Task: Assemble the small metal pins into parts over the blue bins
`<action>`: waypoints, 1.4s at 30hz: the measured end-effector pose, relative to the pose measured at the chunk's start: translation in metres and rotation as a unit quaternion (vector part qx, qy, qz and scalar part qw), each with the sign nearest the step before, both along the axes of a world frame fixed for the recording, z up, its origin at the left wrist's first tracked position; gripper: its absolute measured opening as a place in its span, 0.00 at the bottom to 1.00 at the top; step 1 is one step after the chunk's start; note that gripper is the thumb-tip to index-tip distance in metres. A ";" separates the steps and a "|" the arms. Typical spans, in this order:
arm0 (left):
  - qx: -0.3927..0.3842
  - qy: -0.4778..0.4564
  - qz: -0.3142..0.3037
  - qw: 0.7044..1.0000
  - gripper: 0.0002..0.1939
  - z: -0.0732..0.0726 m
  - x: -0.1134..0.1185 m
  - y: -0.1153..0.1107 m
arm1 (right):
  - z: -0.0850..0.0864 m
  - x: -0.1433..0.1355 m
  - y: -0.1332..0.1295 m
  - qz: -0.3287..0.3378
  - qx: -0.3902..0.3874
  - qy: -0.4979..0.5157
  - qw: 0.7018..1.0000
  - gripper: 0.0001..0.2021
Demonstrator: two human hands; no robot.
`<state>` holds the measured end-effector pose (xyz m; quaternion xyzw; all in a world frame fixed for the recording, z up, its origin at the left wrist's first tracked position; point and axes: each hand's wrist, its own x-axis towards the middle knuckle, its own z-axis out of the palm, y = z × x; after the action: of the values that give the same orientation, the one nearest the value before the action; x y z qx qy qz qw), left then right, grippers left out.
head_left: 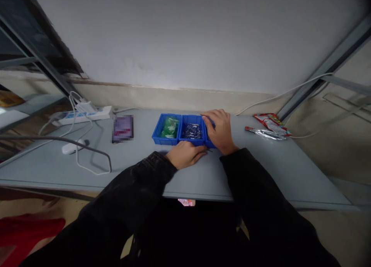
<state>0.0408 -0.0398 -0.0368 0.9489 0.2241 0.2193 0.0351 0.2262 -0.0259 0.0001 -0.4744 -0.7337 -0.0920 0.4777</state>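
Three blue plastic bins stand side by side on the desk. In the left bin (156, 136) are green bags with pale pieces, and the middle bin (185, 141) contains many small shiny metal pieces like screws. My right hand (222, 130) covers most of the right bin (210, 144), its thumb and fingertips closed at the rear left rim; that bin's contents are mostly hidden. In front of the middle bin lies my left hand (184, 154), fingers pressed together at the bins' front corner. A thin dark piece (209, 150) shows at its fingertips, too small to name.
On the left of the grey desk (139, 178) are a power strip (101, 113), a white charger (73, 147), loose cables and a blurred purple item (123, 128). A red packet (271, 122) and silver wrapper (269, 134) lie on the right. A wall rises behind.
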 end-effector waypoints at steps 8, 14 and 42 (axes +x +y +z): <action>-0.008 0.055 0.041 0.998 0.13 0.002 0.001 0.001 | -0.004 -0.003 0.001 0.018 -0.009 -0.010 1.000 0.12; 0.006 0.054 0.024 0.998 0.12 0.003 -0.001 -0.001 | -0.001 -0.004 -0.002 0.019 -0.001 -0.015 1.000 0.12; 0.092 -0.232 0.047 0.967 0.07 0.038 -0.016 0.031 | -0.005 -0.011 -0.005 0.060 0.039 -0.016 0.997 0.11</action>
<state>0.0248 -0.0088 0.0014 0.8597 0.2333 0.4543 -0.0121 0.2149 -0.0306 -0.0046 -0.4090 -0.7642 -0.0997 0.4887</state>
